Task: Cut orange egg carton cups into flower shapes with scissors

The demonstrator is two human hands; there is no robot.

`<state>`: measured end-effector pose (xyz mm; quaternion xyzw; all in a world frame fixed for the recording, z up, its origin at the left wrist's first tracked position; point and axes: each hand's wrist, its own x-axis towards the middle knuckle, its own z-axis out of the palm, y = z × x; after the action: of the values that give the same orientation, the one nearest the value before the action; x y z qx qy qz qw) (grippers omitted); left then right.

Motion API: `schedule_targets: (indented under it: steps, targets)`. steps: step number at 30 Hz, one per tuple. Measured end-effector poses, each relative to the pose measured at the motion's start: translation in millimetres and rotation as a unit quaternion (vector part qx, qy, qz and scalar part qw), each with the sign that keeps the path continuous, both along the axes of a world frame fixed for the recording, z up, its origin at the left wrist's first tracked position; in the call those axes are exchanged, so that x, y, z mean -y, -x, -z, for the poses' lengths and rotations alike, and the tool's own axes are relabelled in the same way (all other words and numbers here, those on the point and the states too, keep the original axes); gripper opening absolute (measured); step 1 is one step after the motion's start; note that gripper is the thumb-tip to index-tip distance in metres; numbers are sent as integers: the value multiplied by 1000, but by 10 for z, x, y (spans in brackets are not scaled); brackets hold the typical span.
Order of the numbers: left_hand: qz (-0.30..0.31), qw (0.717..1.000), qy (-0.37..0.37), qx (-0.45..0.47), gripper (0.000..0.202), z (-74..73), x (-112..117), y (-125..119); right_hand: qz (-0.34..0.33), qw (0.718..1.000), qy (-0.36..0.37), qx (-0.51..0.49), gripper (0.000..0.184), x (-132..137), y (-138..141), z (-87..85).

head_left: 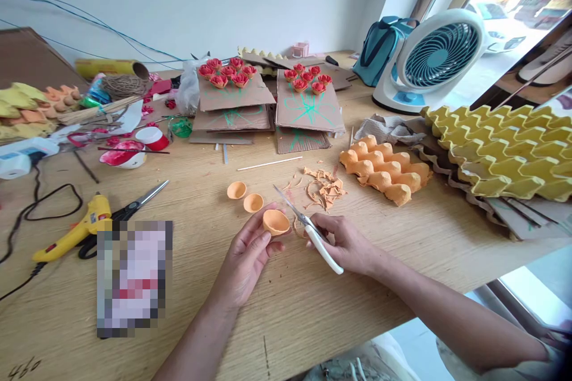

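The left hand point(250, 250) holds a cup point(276, 223) between thumb and fingers, mouth up, over the near part of the table point(304, 321). The grip is low on the wall, presumably to leave the rim free for a blade. The right hand point(346, 244) is closed round the handles of the white scissors point(319, 241), whose blades point up and left beside the cup; contact with the rim is not evident. Whether the blades are fully together cannot be told.

Scraps point(328, 187) lie loosely heaped beyond the right hand, probably to keep the working spot free. Loose cups point(253, 203) sit to their left, mouth up, apparently kept separate from the waste. The orange tray point(384, 169) lies to the right, seemingly for easy reach.

Count: cups, one held and two on the table; scissors, one white pair in hand and one black pair point(145, 197) at left; glue gun point(89, 226), one; orange tray, one; fan point(438, 59), one; red flowers point(227, 71), seven on each of two top cards. Scraps are too tangled to count.
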<state>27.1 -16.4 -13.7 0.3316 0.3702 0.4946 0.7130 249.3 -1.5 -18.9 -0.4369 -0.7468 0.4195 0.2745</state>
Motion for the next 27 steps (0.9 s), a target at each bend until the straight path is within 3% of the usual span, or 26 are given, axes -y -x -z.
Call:
schedule_targets:
  steps: [10, 13, 16, 19, 23, 27]
  targets:
    - [19, 999, -4, 27, 44, 1, -10, 28, -4, 987, 121, -110, 35, 20, -6, -42]
    - [18, 999, -7, 27, 42, -3, -8, 29, 4, 988, 114, -108, 34, 2, -28, -41]
    - [0, 999, -10, 31, 41, -7, -14, 38, -1, 998, 56, -23, 30, -43, -99, -86]
    - [-36, 998, -23, 42, 41, -13, -31, 53, 0, 992, -26, 124, 27, -68, -191, -151]
    - [-71, 995, -33, 59, 38, -20, -56, 79, 13, 947, -82, 311, 23, 9, -232, -239]
    - [-81, 993, -24, 84, 39, -39, -57, 99, -32, 903, -101, 416, 23, 110, -242, -309]
